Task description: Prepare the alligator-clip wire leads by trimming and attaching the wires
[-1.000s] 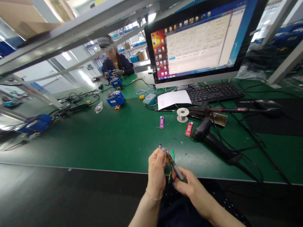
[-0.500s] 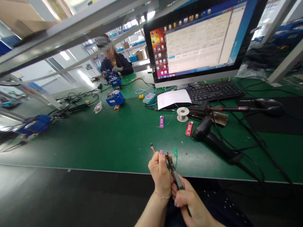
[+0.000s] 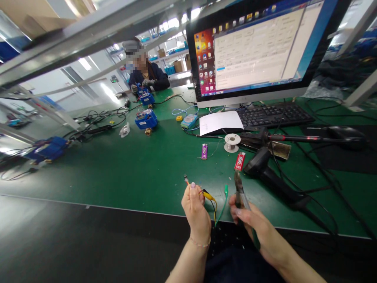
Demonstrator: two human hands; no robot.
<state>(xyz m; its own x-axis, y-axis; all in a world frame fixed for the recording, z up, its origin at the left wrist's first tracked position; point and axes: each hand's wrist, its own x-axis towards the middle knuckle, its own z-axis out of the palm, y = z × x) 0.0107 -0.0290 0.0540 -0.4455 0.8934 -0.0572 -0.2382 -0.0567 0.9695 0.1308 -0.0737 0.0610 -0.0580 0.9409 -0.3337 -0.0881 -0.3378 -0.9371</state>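
Gripping pliers point(image 3: 239, 186), right fingers point(image 3: 244, 214) wrapped around them, left fingers point(image 3: 193, 192) pinched on thin wires point(image 3: 187, 181)

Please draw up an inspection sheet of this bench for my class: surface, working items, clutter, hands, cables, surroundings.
Surface: green bench top, a few small specks on it.
Working items: orange wire with a small dark connector; pliers; yellow clip; green clip.
Clutter: red packet, purple packet, spool, handheld scanner.
Hands: left hand grips the orange wire; right hand holds the pliers, apart from it.
Cables: black cables tangled at far left.
Surroundings: monitor, keyboard; co-worker with gloved hands at a blue unit.
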